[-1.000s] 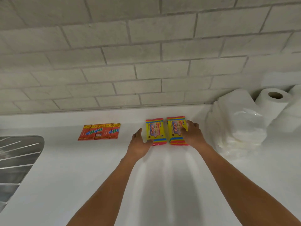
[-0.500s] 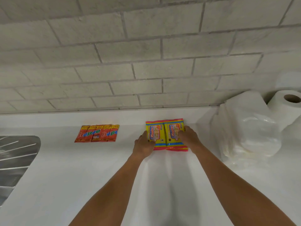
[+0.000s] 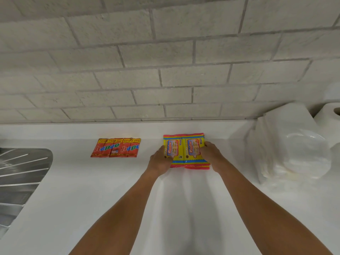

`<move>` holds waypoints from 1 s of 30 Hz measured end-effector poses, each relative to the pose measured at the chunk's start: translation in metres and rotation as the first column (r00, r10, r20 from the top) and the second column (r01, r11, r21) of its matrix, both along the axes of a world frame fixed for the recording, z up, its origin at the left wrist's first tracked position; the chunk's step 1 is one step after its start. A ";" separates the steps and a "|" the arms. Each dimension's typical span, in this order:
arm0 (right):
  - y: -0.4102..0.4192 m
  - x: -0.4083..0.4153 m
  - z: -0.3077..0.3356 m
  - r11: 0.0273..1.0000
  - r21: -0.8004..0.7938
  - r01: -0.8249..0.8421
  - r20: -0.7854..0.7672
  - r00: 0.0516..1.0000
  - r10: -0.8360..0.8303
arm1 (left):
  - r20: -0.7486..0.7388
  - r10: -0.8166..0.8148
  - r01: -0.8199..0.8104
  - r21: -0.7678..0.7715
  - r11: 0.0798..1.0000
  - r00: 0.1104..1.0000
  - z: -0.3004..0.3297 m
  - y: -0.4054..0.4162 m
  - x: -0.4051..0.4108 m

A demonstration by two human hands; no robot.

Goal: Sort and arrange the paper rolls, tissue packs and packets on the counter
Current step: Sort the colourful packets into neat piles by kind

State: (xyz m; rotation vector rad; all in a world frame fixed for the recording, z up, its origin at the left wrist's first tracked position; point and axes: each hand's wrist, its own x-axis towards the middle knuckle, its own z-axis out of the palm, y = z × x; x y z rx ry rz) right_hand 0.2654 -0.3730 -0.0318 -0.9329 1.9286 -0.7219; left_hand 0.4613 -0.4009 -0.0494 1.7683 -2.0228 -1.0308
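Two yellow wipe packs with pink ends lie flat side by side, edges touching, near the back of the white counter [image 3: 184, 208]. My left hand [image 3: 159, 161] presses the left pack [image 3: 174, 150] from its left side. My right hand [image 3: 211, 155] rests on the right pack [image 3: 193, 149] at its right edge. A row of several red sachets [image 3: 116, 147] lies to the left, apart from my hands. A wrapped stack of white tissue packs [image 3: 292, 144] stands at the right, with a paper roll [image 3: 329, 116] behind it.
A steel sink drainboard [image 3: 20, 172] takes up the left edge. A grey brick wall [image 3: 165, 61] runs along the back of the counter. White counter surface stretches in front of the packs, between my forearms.
The two yellow packs had a gap between them; my hands pushed them together until they touch. The view has shifted slightly right and closer.
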 end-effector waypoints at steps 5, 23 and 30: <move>-0.002 0.014 -0.001 1.000 -0.004 0.006 0.099 0.995 -0.006 | -0.001 0.025 -0.025 -0.010 1.000 1.000 -0.005 -0.004 0.017; -0.016 0.014 -0.013 0.998 -0.021 0.056 0.053 0.997 -0.055 | 0.028 0.026 -0.025 -0.027 0.999 0.999 -0.017 -0.013 0.018; -0.013 0.009 -0.008 0.999 -0.004 0.052 0.051 0.997 -0.052 | 0.014 0.026 -0.026 -0.020 0.999 1.000 -0.020 -0.014 0.015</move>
